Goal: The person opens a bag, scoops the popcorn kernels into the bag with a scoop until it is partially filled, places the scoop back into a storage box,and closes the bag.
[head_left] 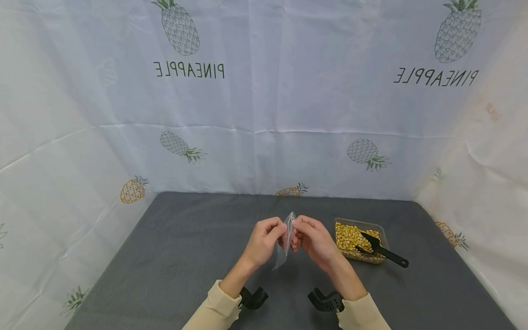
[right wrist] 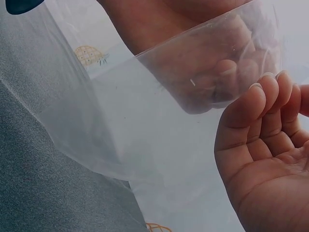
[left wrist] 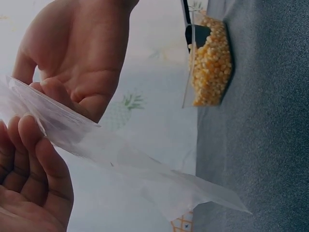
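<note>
A clear plastic bag (head_left: pixel 282 256) hangs between my two hands above the grey table, its mouth at the top and slightly parted. My left hand (head_left: pixel 264 240) pinches one side of the mouth between thumb and fingers. Opposite it, my right hand (head_left: pixel 315 240) pinches the other side. In the right wrist view the bag (right wrist: pixel 145 121) looks flat and see-through, with the left hand showing through it. The left wrist view shows its lower corner (left wrist: pixel 222 195) dangling over the table.
Right of my hands stands a clear plastic tub (head_left: pixel 381 229) of yellow corn kernels (head_left: pixel 348 236). A black scoop (head_left: pixel 389 254) lies in the corn, its handle sticking out over the rim toward the right. A white curtain (head_left: pixel 255 91) with pineapple prints surrounds the grey table (head_left: pixel 198 256).
</note>
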A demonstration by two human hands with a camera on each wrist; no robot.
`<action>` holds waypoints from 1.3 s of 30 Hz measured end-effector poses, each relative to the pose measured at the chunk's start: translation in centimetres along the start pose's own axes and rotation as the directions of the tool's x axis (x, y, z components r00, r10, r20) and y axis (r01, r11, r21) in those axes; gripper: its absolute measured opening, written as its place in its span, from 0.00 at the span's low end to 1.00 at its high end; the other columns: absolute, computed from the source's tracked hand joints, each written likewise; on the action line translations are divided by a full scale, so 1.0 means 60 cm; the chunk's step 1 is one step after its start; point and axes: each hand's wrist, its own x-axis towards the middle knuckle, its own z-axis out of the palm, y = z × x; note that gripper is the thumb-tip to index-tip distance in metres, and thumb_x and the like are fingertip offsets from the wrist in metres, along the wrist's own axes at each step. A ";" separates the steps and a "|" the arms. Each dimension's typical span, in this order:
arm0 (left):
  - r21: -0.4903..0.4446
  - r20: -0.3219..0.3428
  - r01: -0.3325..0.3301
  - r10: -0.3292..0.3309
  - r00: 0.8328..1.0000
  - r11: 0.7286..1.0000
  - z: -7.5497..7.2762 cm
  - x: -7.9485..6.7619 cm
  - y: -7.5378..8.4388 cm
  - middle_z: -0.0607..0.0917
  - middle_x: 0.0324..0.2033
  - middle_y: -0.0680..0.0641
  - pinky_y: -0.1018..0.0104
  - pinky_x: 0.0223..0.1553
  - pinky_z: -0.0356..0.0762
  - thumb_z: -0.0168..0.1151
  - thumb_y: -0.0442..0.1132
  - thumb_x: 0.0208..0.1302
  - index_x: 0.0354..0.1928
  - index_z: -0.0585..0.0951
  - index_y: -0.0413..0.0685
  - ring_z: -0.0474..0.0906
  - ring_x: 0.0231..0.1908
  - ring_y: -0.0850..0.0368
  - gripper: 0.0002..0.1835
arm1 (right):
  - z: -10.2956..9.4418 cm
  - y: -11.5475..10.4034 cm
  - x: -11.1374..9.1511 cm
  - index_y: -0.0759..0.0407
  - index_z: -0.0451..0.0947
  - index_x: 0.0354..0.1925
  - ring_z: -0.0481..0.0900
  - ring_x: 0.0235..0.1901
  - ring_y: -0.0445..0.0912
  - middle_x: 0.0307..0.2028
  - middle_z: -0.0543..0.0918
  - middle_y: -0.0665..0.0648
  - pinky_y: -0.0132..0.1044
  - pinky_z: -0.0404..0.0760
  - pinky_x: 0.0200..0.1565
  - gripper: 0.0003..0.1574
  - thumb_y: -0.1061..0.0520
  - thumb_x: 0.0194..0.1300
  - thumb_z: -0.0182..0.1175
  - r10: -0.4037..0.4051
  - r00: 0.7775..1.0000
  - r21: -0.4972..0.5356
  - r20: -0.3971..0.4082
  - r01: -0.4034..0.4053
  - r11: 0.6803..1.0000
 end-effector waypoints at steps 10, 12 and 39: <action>-0.011 -0.025 -0.009 0.008 1.000 1.000 -0.007 0.003 0.009 0.78 0.19 0.37 0.54 0.27 0.80 0.51 0.31 0.75 0.23 0.76 0.39 0.76 0.20 0.39 0.18 | -0.001 -0.001 0.000 0.57 0.70 0.31 0.75 0.26 0.41 0.24 0.76 0.49 0.34 0.77 0.33 0.19 0.56 0.83 0.44 0.005 1.000 -0.007 -0.009 -0.005 1.000; -0.015 -0.037 -0.004 0.004 0.999 1.000 -0.010 0.004 0.011 0.78 0.19 0.36 0.52 0.27 0.81 0.51 0.32 0.75 0.23 0.76 0.38 0.76 0.20 0.38 0.18 | -0.002 -0.002 -0.001 0.57 0.70 0.31 0.75 0.26 0.42 0.24 0.76 0.49 0.35 0.77 0.33 0.19 0.56 0.83 0.44 0.004 1.000 -0.014 -0.017 -0.005 1.000; 0.056 0.003 0.020 -0.021 1.000 0.998 -0.042 0.005 0.012 0.77 0.16 0.41 0.61 0.25 0.77 0.54 0.28 0.72 0.20 0.74 0.39 0.75 0.19 0.47 0.18 | -0.018 -0.018 -0.009 0.58 0.71 0.28 0.74 0.25 0.44 0.23 0.72 0.52 0.39 0.76 0.32 0.19 0.58 0.80 0.48 0.024 0.999 -0.059 -0.025 -0.026 0.998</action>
